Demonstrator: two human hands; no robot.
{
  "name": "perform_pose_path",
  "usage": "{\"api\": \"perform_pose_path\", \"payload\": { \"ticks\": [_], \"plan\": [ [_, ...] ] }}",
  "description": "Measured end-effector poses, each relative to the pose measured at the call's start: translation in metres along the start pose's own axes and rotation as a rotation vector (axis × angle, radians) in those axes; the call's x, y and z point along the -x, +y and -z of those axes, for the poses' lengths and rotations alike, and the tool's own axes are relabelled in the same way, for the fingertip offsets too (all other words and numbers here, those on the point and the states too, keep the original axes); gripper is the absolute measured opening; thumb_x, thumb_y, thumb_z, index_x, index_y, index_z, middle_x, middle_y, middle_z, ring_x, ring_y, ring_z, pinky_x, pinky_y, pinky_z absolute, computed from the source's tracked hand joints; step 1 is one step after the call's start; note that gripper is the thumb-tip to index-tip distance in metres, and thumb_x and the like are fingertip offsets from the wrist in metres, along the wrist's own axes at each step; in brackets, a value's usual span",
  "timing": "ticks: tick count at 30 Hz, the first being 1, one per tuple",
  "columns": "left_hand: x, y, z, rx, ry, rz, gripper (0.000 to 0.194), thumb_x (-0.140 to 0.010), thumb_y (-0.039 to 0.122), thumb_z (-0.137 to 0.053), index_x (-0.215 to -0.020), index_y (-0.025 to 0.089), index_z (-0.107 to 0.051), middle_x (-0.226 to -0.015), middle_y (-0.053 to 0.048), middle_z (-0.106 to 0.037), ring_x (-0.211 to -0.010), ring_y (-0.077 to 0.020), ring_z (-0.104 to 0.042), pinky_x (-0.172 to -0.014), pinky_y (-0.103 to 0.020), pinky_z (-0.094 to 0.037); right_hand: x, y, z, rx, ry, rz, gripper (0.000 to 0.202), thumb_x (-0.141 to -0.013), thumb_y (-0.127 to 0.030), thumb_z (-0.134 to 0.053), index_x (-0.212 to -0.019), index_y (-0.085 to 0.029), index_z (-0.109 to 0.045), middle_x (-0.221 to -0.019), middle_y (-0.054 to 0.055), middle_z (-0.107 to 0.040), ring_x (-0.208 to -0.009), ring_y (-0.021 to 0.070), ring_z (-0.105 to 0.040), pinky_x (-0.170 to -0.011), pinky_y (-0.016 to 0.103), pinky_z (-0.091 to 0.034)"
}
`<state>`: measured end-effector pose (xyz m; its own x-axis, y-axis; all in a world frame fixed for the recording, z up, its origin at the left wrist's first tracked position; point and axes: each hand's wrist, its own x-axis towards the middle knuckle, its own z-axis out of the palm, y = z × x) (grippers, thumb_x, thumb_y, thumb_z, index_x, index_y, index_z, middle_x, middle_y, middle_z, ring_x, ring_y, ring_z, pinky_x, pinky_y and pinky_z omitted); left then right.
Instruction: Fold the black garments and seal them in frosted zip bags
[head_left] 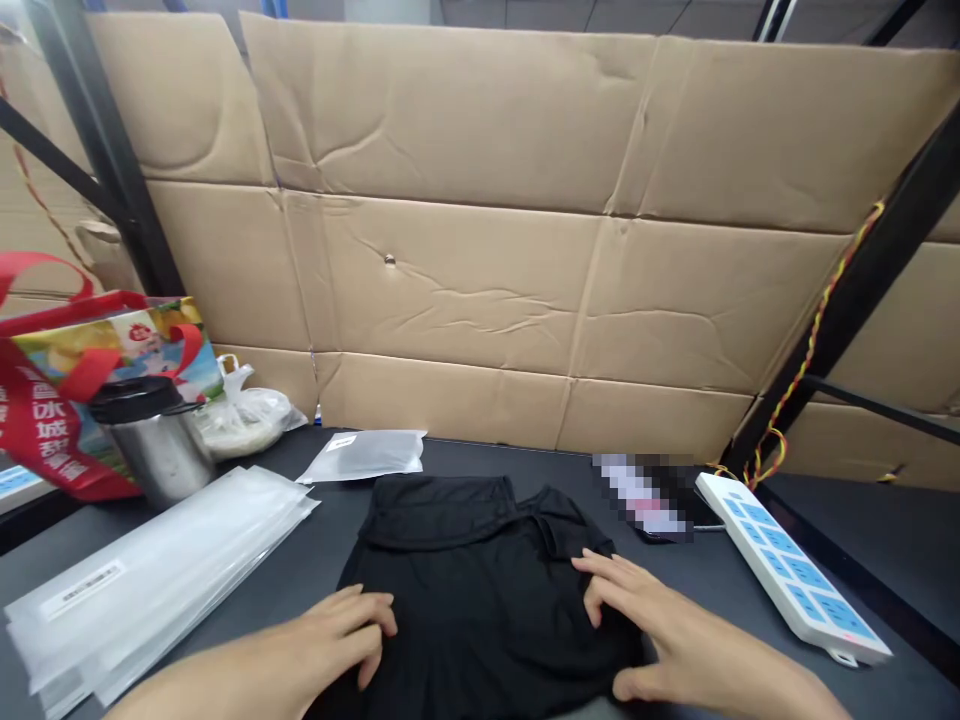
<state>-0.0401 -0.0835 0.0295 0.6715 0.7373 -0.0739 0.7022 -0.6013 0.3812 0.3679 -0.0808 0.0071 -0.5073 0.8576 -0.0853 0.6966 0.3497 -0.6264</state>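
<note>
A black garment lies on the dark table right in front of me, its far part folded over into a flap and rumpled at the far right. My left hand rests on the garment's left edge, fingers loosely bent and not gripped around the cloth. On the right edge lies my right hand, fingers spread and the thumb apart, low by the near right corner. Both hands touch the fabric from the sides. The garment's nearest edge runs out of view at the bottom.
Clear plastic bags with a barcode label lie stacked at left; another bag sits behind the garment. A steel cup, red shopping bag and knotted plastic bag stand far left. A power strip lies right. Cardboard walls the back.
</note>
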Motion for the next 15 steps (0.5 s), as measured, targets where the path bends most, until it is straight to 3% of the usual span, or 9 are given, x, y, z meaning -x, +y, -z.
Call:
{"api": "perform_pose_path", "payload": {
  "ticks": [3, 5, 11, 15],
  "plan": [
    [0.011, -0.006, -0.007, 0.096, -0.110, 0.023, 0.035, -0.068, 0.014, -0.066, -0.099, 0.030, -0.061, -0.147, 0.002, -0.040, -0.132, -0.0264, -0.041, -0.101, -0.033, -0.043, -0.004, 0.006, -0.003, -0.028, 0.022, -0.010, 0.011, -0.081, -0.030, -0.063, -0.091, -0.032, -0.064, -0.146, 0.000, -0.041, -0.138, 0.0258, -0.029, -0.110, 0.044, -0.027],
    [0.010, -0.007, -0.006, 0.122, -0.102, 0.036, 0.028, -0.075, 0.011, -0.058, -0.094, 0.031, -0.062, -0.144, 0.005, -0.044, -0.132, -0.0228, -0.041, -0.103, -0.031, -0.040, -0.006, 0.007, -0.001, -0.043, 0.024, -0.013, 0.011, -0.085, -0.037, -0.059, -0.091, -0.032, -0.066, -0.143, 0.000, -0.045, -0.137, 0.0256, -0.033, -0.109, 0.044, -0.029],
    [-0.004, -0.019, 0.026, 0.246, -0.050, 0.074, 0.012, -0.085, 0.031, -0.056, -0.092, 0.028, -0.066, -0.115, 0.001, -0.067, -0.108, -0.0229, -0.059, -0.093, -0.029, -0.045, -0.012, 0.008, 0.014, -0.124, 0.036, 0.015, 0.030, -0.090, -0.049, -0.049, -0.089, -0.028, -0.070, -0.131, 0.004, -0.058, -0.127, 0.0278, -0.046, -0.107, 0.043, -0.032],
    [-0.031, -0.043, 0.054, 0.260, 0.017, 0.113, 0.026, -0.089, 0.043, -0.049, -0.085, 0.022, -0.062, -0.085, 0.002, -0.065, -0.081, -0.0183, -0.060, -0.071, -0.020, -0.045, -0.035, 0.011, 0.023, -0.103, 0.242, -0.030, 0.038, -0.090, -0.054, -0.044, -0.086, -0.024, -0.067, -0.108, 0.006, -0.068, -0.102, 0.0244, -0.060, -0.091, 0.035, -0.044]
  ]
}}
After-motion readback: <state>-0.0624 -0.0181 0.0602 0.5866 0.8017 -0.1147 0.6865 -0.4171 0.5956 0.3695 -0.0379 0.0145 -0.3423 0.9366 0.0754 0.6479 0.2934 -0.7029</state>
